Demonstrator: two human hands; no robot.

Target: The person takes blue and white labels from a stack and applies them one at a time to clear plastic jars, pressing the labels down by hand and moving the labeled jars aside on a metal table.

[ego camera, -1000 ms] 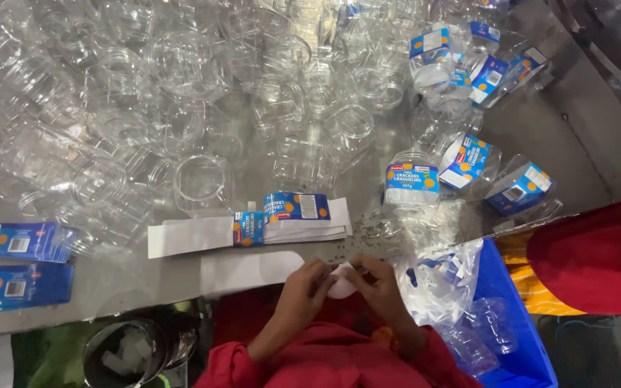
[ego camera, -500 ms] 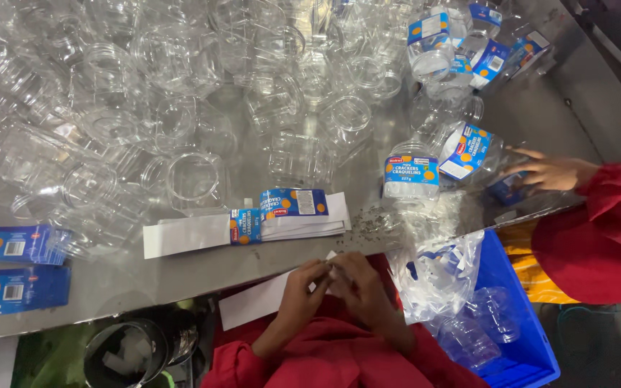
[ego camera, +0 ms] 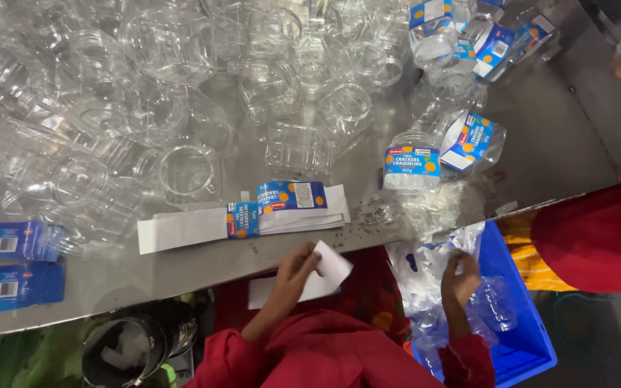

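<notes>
White label backing strip (ego camera: 325, 276) is pinched in the left hand (ego camera: 297, 267) at the near tabletop (ego camera: 562, 144) edge, while the right hand (ego camera: 460, 279) closes on the clear plastic bag (ego camera: 425, 273) over the blue bin (ego camera: 526, 338); labelling step appears underway, calling for a fresh jar.

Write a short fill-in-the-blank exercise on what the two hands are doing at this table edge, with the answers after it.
1. The left hand holds a white ____ strip just below the table edge.
2. The right hand reaches into a clear plastic bag that sits in a ____ crate.
3. The clear jars heaped on the steel table mostly carry ____ labels.
4. A stack of label strips lies ____ on the table in front of the left hand.

Missing words: paper; blue; no; flat
</notes>
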